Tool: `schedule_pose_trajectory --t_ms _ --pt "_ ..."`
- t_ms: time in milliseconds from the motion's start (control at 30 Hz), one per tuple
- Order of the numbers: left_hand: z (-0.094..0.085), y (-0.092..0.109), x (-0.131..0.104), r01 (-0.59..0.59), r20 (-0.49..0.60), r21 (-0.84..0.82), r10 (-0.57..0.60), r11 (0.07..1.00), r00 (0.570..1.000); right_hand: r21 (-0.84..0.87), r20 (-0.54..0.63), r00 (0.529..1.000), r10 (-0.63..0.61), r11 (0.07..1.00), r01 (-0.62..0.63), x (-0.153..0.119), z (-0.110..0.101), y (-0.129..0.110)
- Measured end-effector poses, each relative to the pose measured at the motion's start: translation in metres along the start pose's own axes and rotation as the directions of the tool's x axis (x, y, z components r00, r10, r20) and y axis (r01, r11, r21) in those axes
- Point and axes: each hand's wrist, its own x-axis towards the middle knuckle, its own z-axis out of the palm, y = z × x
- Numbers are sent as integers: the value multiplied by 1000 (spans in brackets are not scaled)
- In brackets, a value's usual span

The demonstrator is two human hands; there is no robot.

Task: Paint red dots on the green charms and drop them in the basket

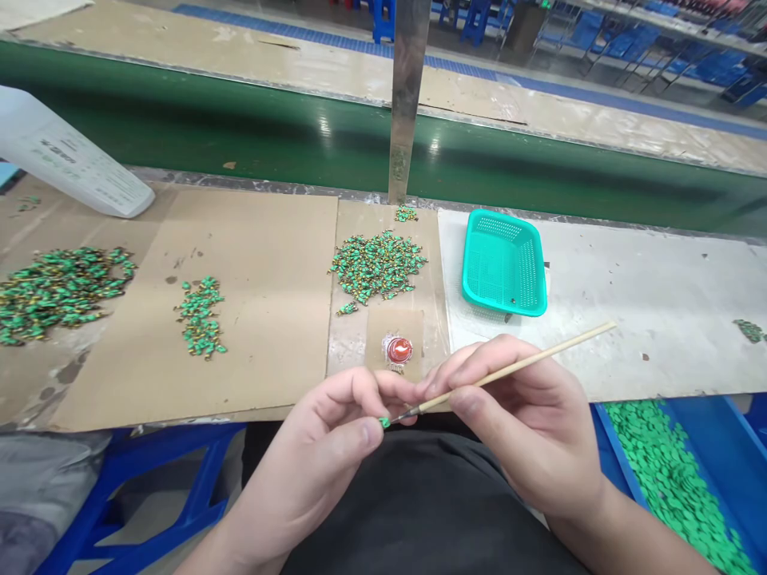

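Between thumb and fingers, my left hand (335, 439) pinches a small green piece (384, 422). My right hand (521, 415) is closed around a thin, light wooden brush (521, 365), whose dark tip meets or nearly meets the green piece. Just beyond my hands, a small round pot of red paint (399, 349) sits on a cardboard square. Behind it lies a heap of small green and gold pieces (379, 266). A smaller group of green pieces (202, 317) is spread on the cardboard to the left.
A teal perforated basket (504, 263) stands right of the heap. Farther left are another pile (63, 291) and a white translucent container (77, 160). A metal post (407, 104) rises at the back edge. A blue tray (713, 447) with green pieces is at lower right.
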Motion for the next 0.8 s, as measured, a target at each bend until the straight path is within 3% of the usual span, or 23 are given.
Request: schedule_pose_trajectory --t_ms 333,633,800 --pt "2 1 0 12 -10 -4 -12 1000 1000 -78 17 999 -41 996 43 -1 0 -4" --pt "3 3 0 36 -65 43 -33 998 997 -308 107 979 -173 931 198 4 -3 -13" --pt "4 3 1 42 -70 62 -38 997 997 -347 130 976 -177 914 212 6 -3 -13"
